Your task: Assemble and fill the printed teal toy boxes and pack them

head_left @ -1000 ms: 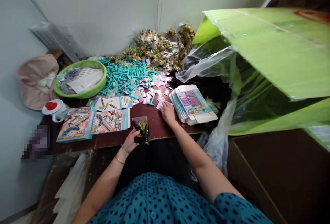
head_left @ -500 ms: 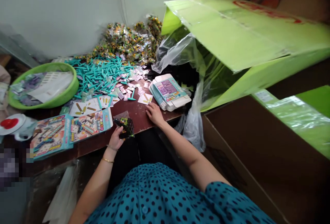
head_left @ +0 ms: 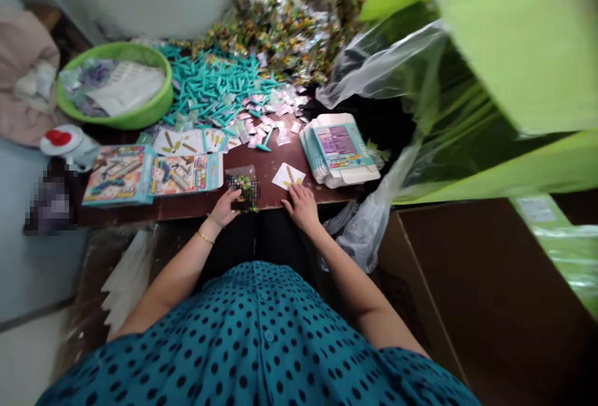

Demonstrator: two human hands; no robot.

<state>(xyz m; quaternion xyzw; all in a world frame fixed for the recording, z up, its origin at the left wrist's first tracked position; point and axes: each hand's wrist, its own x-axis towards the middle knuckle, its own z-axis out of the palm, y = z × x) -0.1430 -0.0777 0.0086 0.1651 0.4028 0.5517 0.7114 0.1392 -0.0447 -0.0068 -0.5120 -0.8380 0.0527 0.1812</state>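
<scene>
My left hand (head_left: 225, 208) grips a clear packet (head_left: 243, 185) of small black and green pieces at the table's front edge, thumb on top. To its right, the fingertips of my right hand (head_left: 303, 208) rest on the lower edge of a small white printed card (head_left: 288, 175), fingers stretched out. The card lies flat on the brown table (head_left: 261, 166). Just beyond my right hand is a stack of flattened printed boxes (head_left: 343, 147). Left of the packet lie two teal picture boxes, a nearer one (head_left: 116, 172) and a narrower one (head_left: 180, 174).
Teal pieces (head_left: 210, 82) are heaped behind, with small pink-white sachets (head_left: 284, 104) beside them. Filled bags (head_left: 289, 20) pile against the wall. A green basin (head_left: 140, 118) and white mug (head_left: 84, 151) stand left. A large green carton (head_left: 509, 38) with plastic lining overhangs the right.
The view has swung, so the table sits further up and left-side items show more. My right hand has slid the card toward the front edge. The packet stays in my left hand.
</scene>
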